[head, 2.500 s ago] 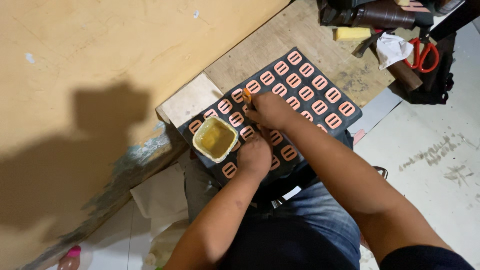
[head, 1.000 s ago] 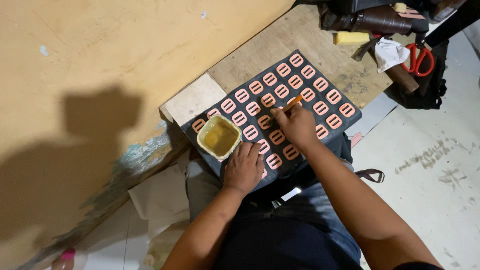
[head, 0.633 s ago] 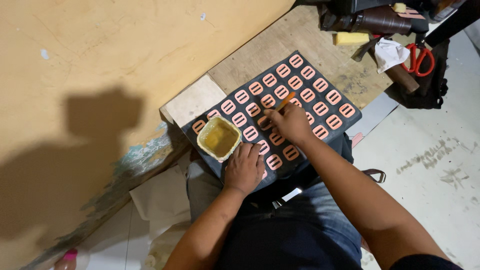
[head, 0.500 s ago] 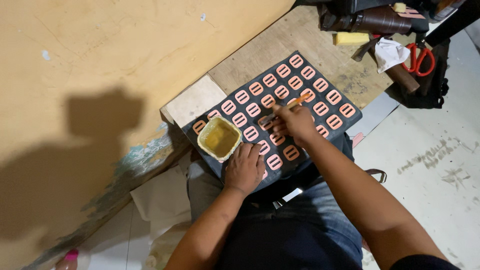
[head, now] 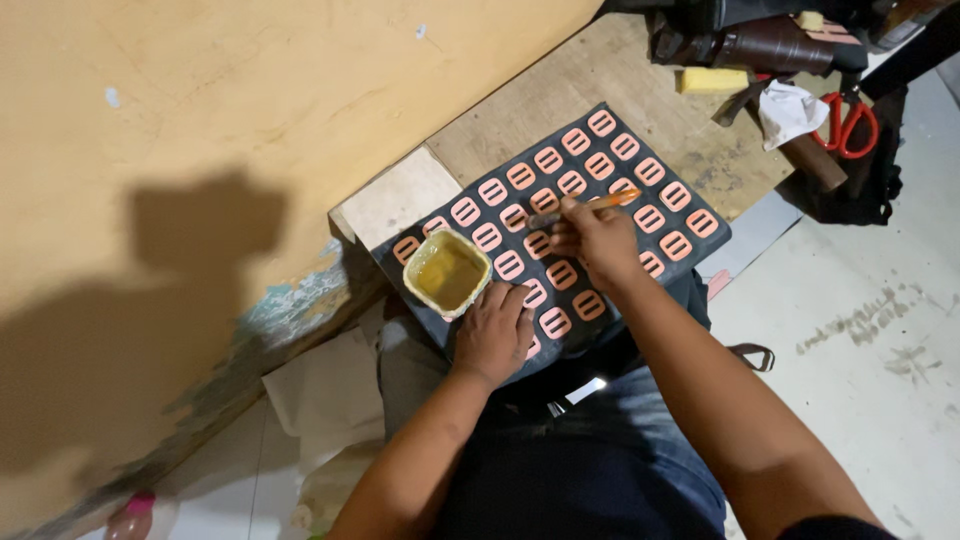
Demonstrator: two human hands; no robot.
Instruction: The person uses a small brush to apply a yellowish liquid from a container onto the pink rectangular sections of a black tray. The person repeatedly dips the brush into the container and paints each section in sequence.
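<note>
A dark board (head: 700, 250) lies across my lap, covered with rows of small pink slotted pieces (head: 675, 245). My right hand (head: 592, 240) holds an orange-handled brush (head: 600, 204), its tip resting on a pink piece near the board's middle. My left hand (head: 493, 333) lies flat on the board's near-left edge, fingers closed, just beside a square pot (head: 447, 272) with yellowish liquid in it. The pot stands on the board's left corner.
A wooden bench top (head: 600, 90) runs under the board along a yellow wall (head: 250, 110). At the back right lie a yellow block (head: 712, 79), a white rag (head: 788, 108), red scissors (head: 848, 118) and dark tools. A pale block (head: 398, 197) sits left of the board.
My right hand has moved with the brush from the board's upper left, near the pot, toward the middle rows. My left hand has stayed pressed beside the pot.
</note>
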